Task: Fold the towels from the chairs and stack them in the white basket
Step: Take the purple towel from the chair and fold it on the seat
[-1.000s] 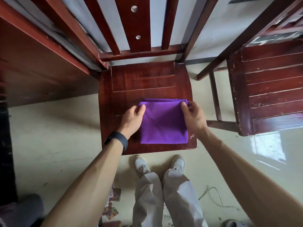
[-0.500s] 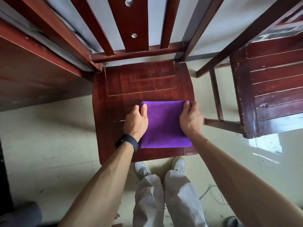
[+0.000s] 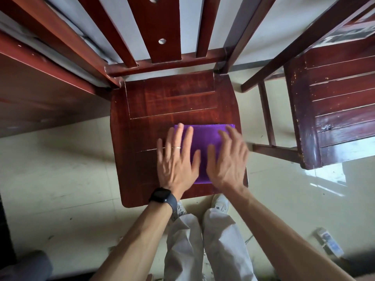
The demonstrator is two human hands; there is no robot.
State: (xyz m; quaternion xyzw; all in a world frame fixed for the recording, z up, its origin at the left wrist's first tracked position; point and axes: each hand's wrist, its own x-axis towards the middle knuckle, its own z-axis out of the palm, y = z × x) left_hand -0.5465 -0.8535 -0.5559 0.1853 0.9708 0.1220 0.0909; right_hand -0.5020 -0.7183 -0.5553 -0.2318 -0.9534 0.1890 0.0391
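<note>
Fingers point(image 3: 179, 136) of both hands are straight and spread, curled round nothing. The left hand point(image 3: 176, 161) lies flat over the left side of the one purple towel point(image 3: 205, 142), its little finger reaching onto the bare wood, and the right hand point(image 3: 228, 161) lies flat over the towel's right side. Both hands are motion-blurred, so how firmly they press cannot be told. One towel is in view, folded to a compact rectangle and resting on the front right part of the seat of the near chair point(image 3: 162, 106). Two dark red wooden chairs are counted; the second chair point(image 3: 341, 102) stands to the right, apart from the first. One black watch point(image 3: 162, 196) sits on the left wrist, and one ring point(image 3: 178, 147) on a left finger. Two pale shoes point(image 3: 220, 202) stand on the tiled floor point(image 3: 60, 169) below the seat's front edge.
</note>
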